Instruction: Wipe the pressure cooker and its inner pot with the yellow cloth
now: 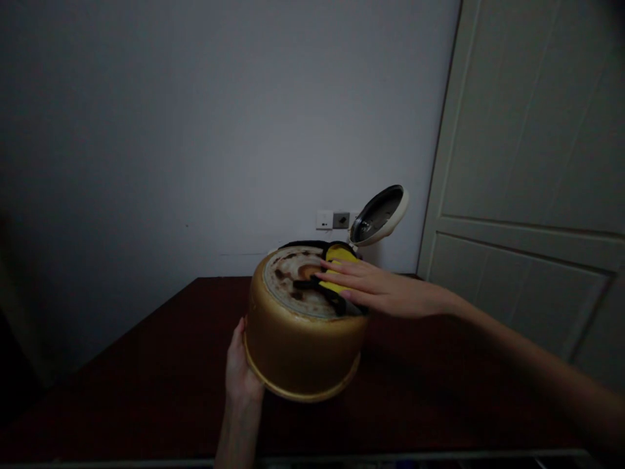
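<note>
A golden inner cooking pot [307,348] is tilted upside down, its stained pale base [288,277] facing up. My left hand [241,368] grips the pot's rim at the lower left, with part of the fingers hidden behind it. Across the right side of the base lies a yellow-and-black cloth [336,253]. My right hand [364,281] presses this cloth against the base with its fingers extended over it. Behind the pot, a rice cooker's raised lid [381,216] shows; the cooker body is mostly hidden.
Beneath everything is a dark red table [180,378], its back edge near a pale wall [219,130]. Wall sockets [325,219] sit just left of the raised lid. On the right stands a panelled door [527,143]. The light is dim.
</note>
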`<state>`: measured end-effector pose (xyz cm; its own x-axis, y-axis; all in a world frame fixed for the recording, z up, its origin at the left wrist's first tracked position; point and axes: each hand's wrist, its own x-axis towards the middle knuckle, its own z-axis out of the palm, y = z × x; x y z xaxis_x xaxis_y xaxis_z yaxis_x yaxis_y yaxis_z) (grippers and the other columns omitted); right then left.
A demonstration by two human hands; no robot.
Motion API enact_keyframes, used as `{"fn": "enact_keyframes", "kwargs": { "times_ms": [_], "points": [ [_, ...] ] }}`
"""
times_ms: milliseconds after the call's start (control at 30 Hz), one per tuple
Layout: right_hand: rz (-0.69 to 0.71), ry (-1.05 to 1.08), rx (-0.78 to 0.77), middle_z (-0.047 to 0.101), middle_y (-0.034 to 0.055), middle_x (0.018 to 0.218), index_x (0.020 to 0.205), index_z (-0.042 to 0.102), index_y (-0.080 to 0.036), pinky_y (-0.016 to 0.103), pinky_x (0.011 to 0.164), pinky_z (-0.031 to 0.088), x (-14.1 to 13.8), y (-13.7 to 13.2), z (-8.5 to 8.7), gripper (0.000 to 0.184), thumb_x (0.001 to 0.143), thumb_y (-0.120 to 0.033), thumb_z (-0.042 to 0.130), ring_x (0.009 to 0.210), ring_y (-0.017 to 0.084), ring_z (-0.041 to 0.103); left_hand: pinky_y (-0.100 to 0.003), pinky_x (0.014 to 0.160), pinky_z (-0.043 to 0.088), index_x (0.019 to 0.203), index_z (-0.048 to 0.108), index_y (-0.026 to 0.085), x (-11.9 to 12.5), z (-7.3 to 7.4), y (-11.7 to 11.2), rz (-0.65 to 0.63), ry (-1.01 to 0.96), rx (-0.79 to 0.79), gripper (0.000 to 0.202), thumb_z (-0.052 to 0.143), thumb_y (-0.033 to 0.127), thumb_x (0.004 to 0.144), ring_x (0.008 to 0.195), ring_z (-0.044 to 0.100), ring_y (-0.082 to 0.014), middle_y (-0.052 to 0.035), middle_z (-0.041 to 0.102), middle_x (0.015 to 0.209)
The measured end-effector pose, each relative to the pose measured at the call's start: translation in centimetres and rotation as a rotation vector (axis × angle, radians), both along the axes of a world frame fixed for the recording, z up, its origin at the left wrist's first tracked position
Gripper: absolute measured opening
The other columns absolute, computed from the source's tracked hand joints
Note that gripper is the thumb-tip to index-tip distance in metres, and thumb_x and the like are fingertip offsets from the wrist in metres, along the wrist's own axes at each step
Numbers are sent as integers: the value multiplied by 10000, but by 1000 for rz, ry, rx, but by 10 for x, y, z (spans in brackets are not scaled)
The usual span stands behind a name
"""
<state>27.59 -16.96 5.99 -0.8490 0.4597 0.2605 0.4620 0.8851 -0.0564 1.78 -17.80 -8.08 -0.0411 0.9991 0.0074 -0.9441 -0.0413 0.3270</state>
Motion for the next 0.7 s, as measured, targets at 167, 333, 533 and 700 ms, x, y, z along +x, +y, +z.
{"fn": "enact_keyframes", "kwargs": {
  "times_ms": [167, 333, 533, 700],
  "points": [
    [148, -18, 37, 205, -10, 1506, 1425, 228, -307, 398, 1129, 117, -31, -29, 6, 493, 953, -428, 305, 1383, 163, 159, -373, 995, 400, 955, 708, 133, 21, 6, -5, -122, 21, 40, 400, 326, 244, 905, 1008, 630, -218, -92, 725, 881],
    [43, 40, 89, 180, -6, 1512, 1423, 225, -314, 445, 1117, 129, -29, 15, 13, 492, 954, -459, 258, 1380, 188, 172, -366, 996, 402, 874, 719, 137, 29, 9, -14, -197, 17, 3, 405, 326, 233, 903, 1006, 631, -208, -79, 730, 835],
    [-42, 33, 79, 176, 1, 1512, 1430, 224, -294, 431, 1127, 115, 1, -8, -8, 488, 961, -422, 259, 1385, 179, 151, -343, 958, 437, 918, 711, 140, -2, 5, -11, -36, -24, 72, 430, 286, 210, 919, 820, 688, -176, -64, 732, 782],
    [110, 38, 237, 123, 27, 1523, 1421, 256, -305, 462, 1098, 179, -18, -62, -31, 554, 904, -424, 415, 1384, 241, 150, -346, 907, 475, 1144, 624, 132, 5, 24, -24, -96, 117, 19, 389, 348, 279, 913, 893, 672, -211, -86, 725, 889]
  ]
}}
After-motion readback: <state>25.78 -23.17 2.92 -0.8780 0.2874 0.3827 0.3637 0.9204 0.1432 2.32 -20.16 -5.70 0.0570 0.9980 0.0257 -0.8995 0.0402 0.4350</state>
